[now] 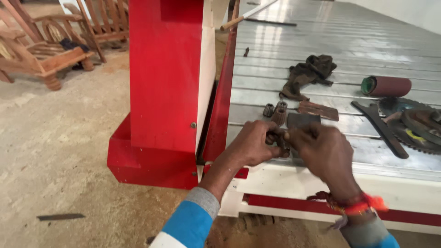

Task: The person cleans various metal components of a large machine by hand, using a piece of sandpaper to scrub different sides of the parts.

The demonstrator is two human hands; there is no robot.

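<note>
Rust-brown small metal part (279, 138) sits pinched between both hands at the near edge of the ribbed metal table (321, 41). Left hand (251, 143): fingers curled closed around the part's left end, knuckles up. Right hand (324, 149): fingers bent, thumb and forefinger closed on the part's right end; the two hands touch at the fingertips. The part's exact shape cannot be made out, as it is mostly covered and slightly blurred.

Just beyond the hands, on the table: three small ribbed collets (274, 110) close together, and a flat rusty plate (318, 110) to their right. Farther back, a crumpled dark rag (310, 72). To the right, a roll of red sandpaper (386, 86) lying on its side, a dark flat wrench (380, 124), and a toothed saw blade (413, 133) partly under other metal pieces.

Left of the table, a red machine column (165, 73) stands upright on its red base. Far left, wooden chairs (43, 46) on a sawdust-covered floor (59, 151). Red thread band (363, 204) on the right wrist; blue sleeves on both arms.
</note>
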